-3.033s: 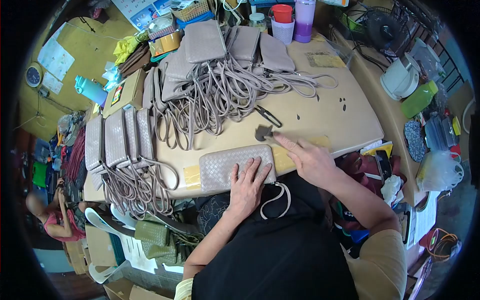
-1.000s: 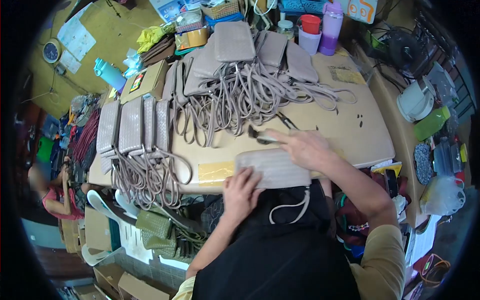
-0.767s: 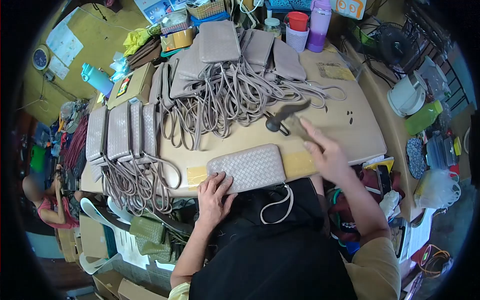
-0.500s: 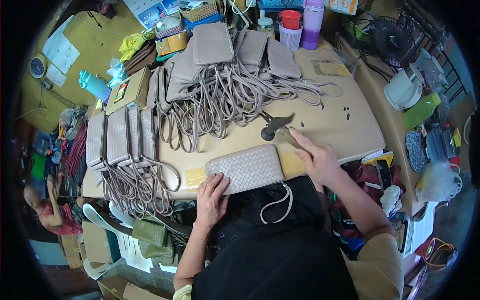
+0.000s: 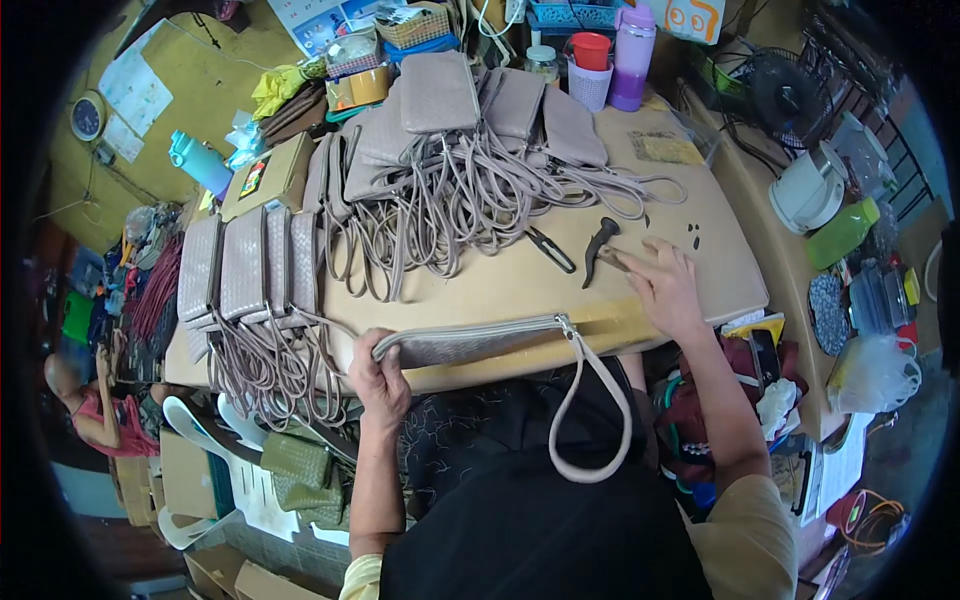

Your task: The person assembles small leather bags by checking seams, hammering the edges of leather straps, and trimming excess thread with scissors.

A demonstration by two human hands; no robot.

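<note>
My left hand grips the left end of a woven grey-beige pouch, which stands tilted on its edge with its zipper side up. From the pouch's right end a wrist strap loop hangs over my dark apron. To the right, my right hand is over the table, with its fingers at the handle end of a hammer; the handle is largely hidden, and the fingers look partly spread. Left of the hammer lies a pair of small snips.
Stacked pouches with tangled straps cover the table's back, and more woven pouches lie at its left. A purple bottle and a red cup stand behind. Another person sits far left.
My left hand has lifted and tilted the pouch from lying flat to standing on edge. The hammer, raised before, now rests on the table, and my right hand's fingers have loosened.
</note>
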